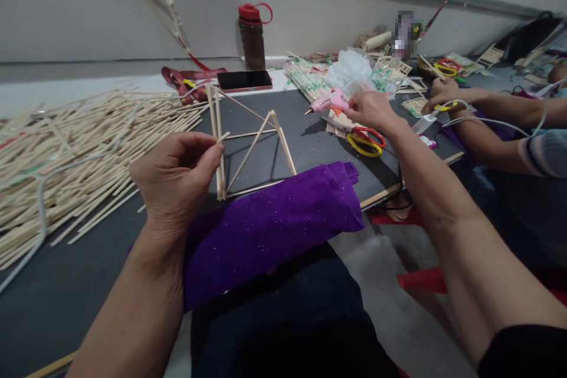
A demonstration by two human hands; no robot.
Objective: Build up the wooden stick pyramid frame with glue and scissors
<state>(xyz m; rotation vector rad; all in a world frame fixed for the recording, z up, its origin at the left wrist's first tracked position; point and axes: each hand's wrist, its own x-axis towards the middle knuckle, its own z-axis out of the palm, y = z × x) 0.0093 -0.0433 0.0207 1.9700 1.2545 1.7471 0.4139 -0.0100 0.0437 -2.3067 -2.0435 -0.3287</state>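
Note:
My left hand (177,171) is closed in a pinch on a short wooden stick (225,136), beside the upright sticks of a small stick frame (252,156). This frame stands on the dark table (319,144) and has slanted sticks meeting in a peak. To the right, my right hand (372,111) is closed at the back of a pink hot glue gun (325,101), whose nozzle points left. Scissors (365,140) with red and yellow handles lie just below that hand. A purple cloth (274,224) covers the table edge and my lap.
Loose wooden sticks (101,142) spread over the left side, with a white cable (41,207) across them. Behind are a phone (244,80), a red-capped bottle (251,38) and a plastic bag (349,71). Another person's hands (443,94) work at the right.

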